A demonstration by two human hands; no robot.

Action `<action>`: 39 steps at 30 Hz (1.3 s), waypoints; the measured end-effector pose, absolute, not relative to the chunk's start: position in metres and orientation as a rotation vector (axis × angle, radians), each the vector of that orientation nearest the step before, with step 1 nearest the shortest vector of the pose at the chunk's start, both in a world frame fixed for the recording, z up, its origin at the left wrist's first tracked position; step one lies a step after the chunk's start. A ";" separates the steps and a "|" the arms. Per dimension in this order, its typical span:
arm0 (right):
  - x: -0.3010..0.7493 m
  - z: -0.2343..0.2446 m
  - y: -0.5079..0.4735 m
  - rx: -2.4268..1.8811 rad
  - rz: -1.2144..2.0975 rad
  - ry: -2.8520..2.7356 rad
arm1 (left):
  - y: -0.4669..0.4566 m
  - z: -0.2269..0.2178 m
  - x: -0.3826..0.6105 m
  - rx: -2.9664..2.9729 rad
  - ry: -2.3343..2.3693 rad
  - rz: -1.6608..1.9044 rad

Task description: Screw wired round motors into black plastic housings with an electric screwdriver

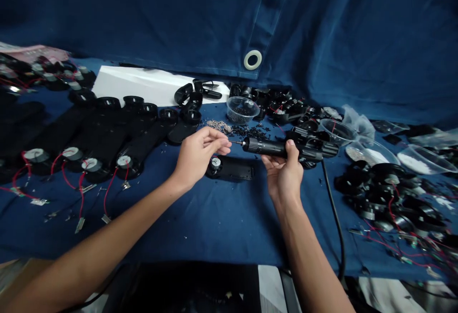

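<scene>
My right hand (284, 174) grips a black electric screwdriver (266, 148) by its body, with the thin bit pointing left. My left hand (198, 155) is pinched close to the bit's tip, and anything tiny between its fingertips is too small to make out. Just below lies a black plastic housing (231, 168) with a round silver motor at one end. A small heap of silver screws (218, 126) sits on the blue cloth (229, 227) beyond my left fingers.
Rows of black housings with red-wired motors (89, 160) cover the left side. More wired parts (393, 203) lie at right, beside clear plastic bowls (424, 160). A clear cup of small black parts (242, 110) stands at the back. The screwdriver's black cord (334, 213) runs toward me.
</scene>
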State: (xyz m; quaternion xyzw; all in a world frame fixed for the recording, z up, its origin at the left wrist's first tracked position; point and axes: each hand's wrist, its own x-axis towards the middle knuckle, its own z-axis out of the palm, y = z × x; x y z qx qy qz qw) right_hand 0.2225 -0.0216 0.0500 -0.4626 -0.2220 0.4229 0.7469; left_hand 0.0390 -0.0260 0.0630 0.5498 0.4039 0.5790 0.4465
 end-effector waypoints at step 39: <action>0.218 0.048 -0.024 -1.002 1.034 -0.464 | -0.031 0.058 0.044 1.288 0.993 1.487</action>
